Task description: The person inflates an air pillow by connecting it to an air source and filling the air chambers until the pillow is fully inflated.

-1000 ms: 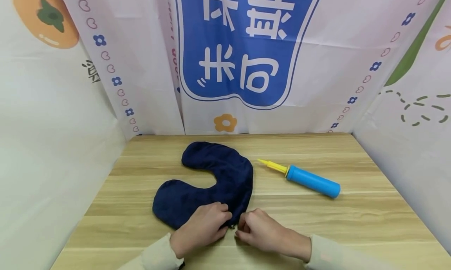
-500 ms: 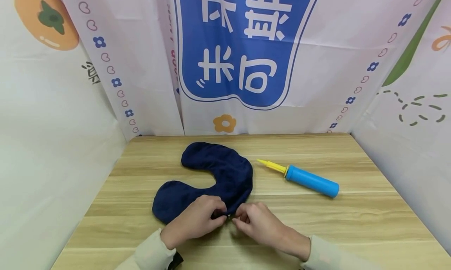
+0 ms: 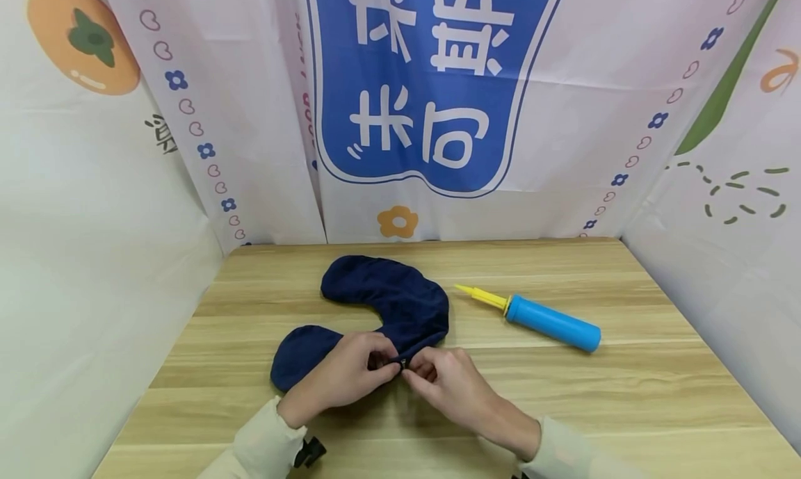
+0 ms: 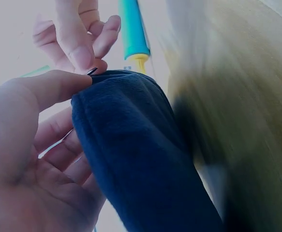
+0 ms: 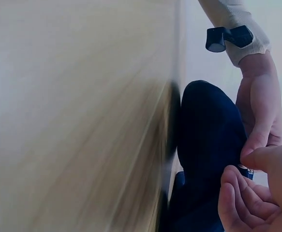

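A navy U-shaped neck pillow (image 3: 409, 298), soft and rather flat, lies on the table with its opening to the left. At its near edge shows a small metal zipper pull (image 3: 403, 363). My left hand (image 3: 347, 375) pinches the pillow's edge just left of the pull, thumb on the near side. From the right, my right hand (image 3: 453, 388) pinches at the zipper pull with thumb and forefinger. In the left wrist view the dark pull (image 4: 92, 71) sits between the fingertips of both hands. The zipper's teeth are mostly hidden by the fingers.
A blue hand pump (image 3: 553, 322) with a yellow nozzle lies right of the pillow. The wood-grain table (image 3: 626, 395) is bordered by printed cloth (image 3: 563, 138) at the back and both sides. A black wrist mount (image 3: 309, 452) hangs at the left sleeve.
Both hands have moved away from the body along with the pillow's near edge, which is drawn in and raised. The zipper pull has shifted slightly farther off. The pump stays put.
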Demonstrator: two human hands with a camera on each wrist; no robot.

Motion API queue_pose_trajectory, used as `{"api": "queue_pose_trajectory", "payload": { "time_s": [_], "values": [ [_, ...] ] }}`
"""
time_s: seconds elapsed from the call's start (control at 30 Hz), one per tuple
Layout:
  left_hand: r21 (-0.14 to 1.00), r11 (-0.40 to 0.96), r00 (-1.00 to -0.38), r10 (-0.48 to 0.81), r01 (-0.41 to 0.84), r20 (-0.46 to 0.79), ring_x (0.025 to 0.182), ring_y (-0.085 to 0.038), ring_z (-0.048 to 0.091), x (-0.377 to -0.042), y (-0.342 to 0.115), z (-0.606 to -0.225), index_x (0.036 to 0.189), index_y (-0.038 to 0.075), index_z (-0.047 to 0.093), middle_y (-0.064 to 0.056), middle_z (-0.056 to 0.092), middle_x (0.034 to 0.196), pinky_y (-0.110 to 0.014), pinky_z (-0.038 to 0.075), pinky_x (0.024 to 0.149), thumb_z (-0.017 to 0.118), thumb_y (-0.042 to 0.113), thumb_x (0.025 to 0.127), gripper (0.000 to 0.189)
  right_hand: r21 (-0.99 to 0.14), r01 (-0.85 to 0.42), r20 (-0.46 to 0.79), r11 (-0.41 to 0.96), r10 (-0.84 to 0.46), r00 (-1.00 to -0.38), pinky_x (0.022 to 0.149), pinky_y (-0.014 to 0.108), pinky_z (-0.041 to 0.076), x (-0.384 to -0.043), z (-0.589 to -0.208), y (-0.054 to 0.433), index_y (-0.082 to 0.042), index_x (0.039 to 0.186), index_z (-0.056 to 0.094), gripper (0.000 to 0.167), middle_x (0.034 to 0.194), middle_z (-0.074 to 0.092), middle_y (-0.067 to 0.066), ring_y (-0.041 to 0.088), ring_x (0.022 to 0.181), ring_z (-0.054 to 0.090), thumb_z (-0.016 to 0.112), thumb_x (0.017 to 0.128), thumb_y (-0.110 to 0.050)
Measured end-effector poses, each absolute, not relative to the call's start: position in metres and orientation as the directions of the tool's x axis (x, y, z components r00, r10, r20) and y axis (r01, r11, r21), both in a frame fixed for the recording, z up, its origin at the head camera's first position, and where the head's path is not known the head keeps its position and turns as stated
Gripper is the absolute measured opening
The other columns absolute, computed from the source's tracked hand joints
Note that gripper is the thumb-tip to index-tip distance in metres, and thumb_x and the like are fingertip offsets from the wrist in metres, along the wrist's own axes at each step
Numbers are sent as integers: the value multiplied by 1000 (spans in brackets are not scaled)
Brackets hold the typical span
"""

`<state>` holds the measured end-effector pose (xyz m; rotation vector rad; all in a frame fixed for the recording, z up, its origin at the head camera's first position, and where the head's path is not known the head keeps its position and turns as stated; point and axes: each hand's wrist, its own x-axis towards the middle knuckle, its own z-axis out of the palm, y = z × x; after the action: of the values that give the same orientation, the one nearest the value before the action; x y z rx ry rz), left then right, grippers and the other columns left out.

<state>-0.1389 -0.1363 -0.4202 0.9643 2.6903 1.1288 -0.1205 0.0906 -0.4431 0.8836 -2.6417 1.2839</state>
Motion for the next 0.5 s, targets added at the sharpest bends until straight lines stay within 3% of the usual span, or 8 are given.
{"api": "queue_pose_trajectory", "payload": {
  "time_s": [0.5],
  "values": [
    [689, 525, -815, 554, 500, 170, 73, 1, 60, -138, -137, -421, 95, 15, 77, 6, 70, 86, -22, 54, 67, 75, 18, 98, 5, -676, -545, 377, 495, -403, -834, 60, 14, 54, -120, -449, 83, -11, 85, 74, 10, 75, 75, -3, -5, 66, 64, 75, 94, -6]
  ]
}}
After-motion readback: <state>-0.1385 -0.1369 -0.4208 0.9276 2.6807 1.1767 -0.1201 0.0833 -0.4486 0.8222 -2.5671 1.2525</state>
